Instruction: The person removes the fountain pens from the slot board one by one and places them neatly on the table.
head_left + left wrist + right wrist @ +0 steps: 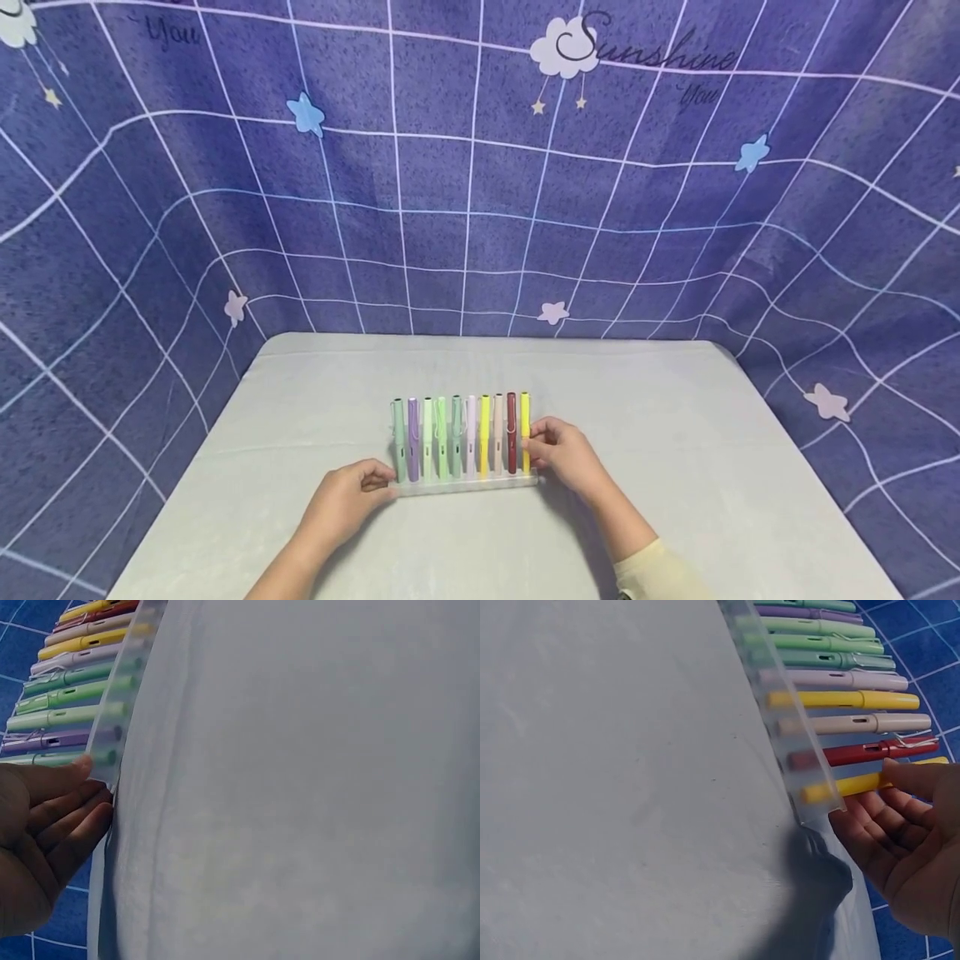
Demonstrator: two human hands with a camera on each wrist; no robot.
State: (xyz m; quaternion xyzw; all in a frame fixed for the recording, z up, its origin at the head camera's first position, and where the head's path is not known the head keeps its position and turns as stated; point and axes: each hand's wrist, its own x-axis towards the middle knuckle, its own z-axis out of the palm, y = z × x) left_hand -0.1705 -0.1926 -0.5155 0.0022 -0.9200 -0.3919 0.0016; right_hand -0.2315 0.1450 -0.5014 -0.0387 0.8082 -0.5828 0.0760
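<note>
- The clear rack [467, 486] stands on the counter [465, 550] between the hands; its pens stand upright in a row;
- The left hand [341, 504] has its grip narrowed on the rack's left end, thumb and fingers about the corner; a light, even hold should stop the base skidding;
- The right hand [567, 456] has its grip narrowed to a pinch on the end yellow pen [526, 408]; best keep that pen vertical, and avoid knocking the dark red pen [512, 433] just beside it.

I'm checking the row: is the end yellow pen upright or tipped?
Upright: the end yellow pen stands straight in the clear rack.
</note>
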